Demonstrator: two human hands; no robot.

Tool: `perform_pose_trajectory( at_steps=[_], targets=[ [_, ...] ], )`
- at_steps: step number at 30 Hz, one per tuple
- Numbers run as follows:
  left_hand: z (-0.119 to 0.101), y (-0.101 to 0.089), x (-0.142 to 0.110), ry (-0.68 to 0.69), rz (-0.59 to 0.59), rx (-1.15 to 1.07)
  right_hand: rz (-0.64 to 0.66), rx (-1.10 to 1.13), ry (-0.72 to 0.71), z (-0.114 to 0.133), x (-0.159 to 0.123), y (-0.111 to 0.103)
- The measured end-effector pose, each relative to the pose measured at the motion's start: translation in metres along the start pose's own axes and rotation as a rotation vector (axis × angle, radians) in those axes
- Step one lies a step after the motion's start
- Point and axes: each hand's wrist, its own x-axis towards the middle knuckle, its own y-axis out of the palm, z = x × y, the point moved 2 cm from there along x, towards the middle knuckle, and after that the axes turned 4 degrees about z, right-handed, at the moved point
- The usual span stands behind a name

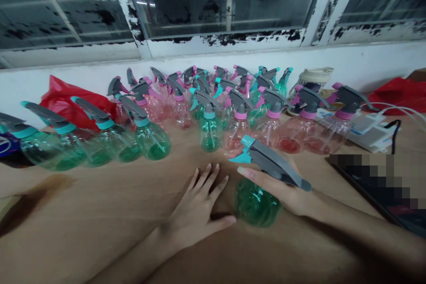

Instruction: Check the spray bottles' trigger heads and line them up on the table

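Note:
My right hand (282, 191) is wrapped round the neck of a green spray bottle (254, 204) with a grey trigger head and a teal nozzle (244, 148). The bottle stands on the wooden table (100, 213) just in front of me. My left hand (199, 206) lies flat on the table beside the bottle, fingers spread, its thumb close to the bottle's base. It holds nothing.
Several green and pink spray bottles (209, 128) stand in rows along the white wall. Red plastic bags lie at the back left (63, 97) and back right (402, 93). A white power strip (369, 133) with cables and a dark flat device (392, 195) lie at right.

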Motion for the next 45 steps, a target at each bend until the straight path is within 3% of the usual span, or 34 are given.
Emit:
perform_pose_trajectory(
  at_steps=[5, 13, 20, 28, 33, 45],
  targets=[
    [0.0, -0.002, 0.001, -0.001, 0.013, -0.023, 0.048, -0.013, 0.031, -0.004, 0.0, -0.001],
    [0.002, 0.002, 0.0, 0.014, -0.018, -0.014, -0.028, -0.11, 0.001, -0.002, 0.0, -0.002],
    [0.0, -0.002, 0.0, 0.001, -0.011, -0.009, 0.024, -0.092, -0.051, 0.001, 0.003, -0.003],
    [0.0, 0.002, -0.001, 0.005, -0.062, -0.019, -0.057, -0.071, -0.09, -0.003, 0.0, -0.003],
    [-0.005, 0.001, -0.001, -0.01, -0.159, -0.126, -0.106, -0.117, -0.081, -0.004, -0.001, -0.002],
    [-0.027, -0.013, -0.007, 0.025, -0.175, -0.402, -0.153, -0.089, -0.037, -0.001, -0.002, 0.001]
  ],
)
